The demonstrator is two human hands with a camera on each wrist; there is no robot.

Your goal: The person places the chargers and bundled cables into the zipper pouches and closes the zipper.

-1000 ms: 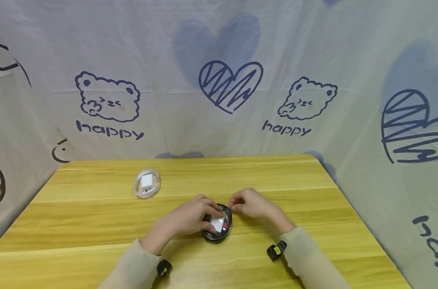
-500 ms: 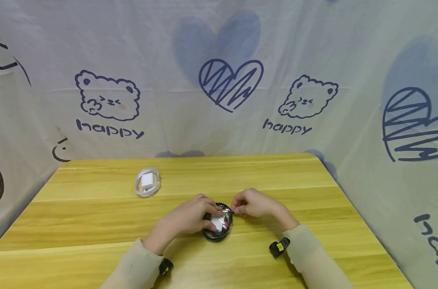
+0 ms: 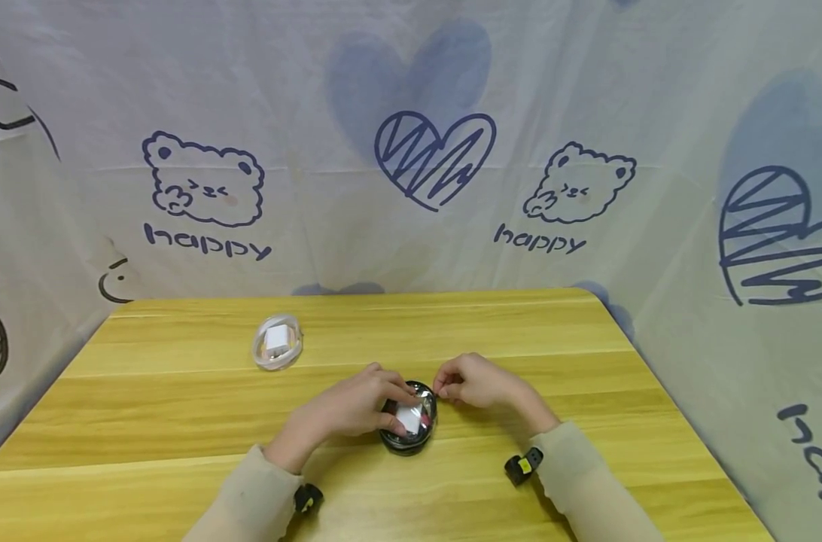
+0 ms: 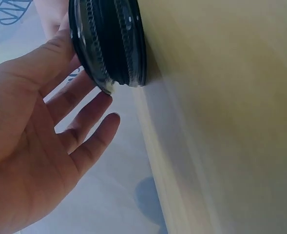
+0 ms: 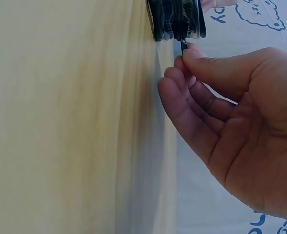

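Observation:
A round black zip case with a see-through top lies on the table, a white block and something red showing inside. My left hand holds it from the left, thumb and fingers over its top. In the left wrist view, the left hand has its fingers at the rim of the case. At the far right side of the case, my right hand pinches the zipper pull. The right wrist view shows the dark zipper pull between thumb and forefinger of the right hand.
A second round case, whitish and see-through with a white charger plug in it, stands farther back to the left. The wooden table ends at a printed cloth at the back.
The right hand has shifted slightly to the right with the zipper pull over the last second, then stayed about still. The left hand and the case have hardly moved.

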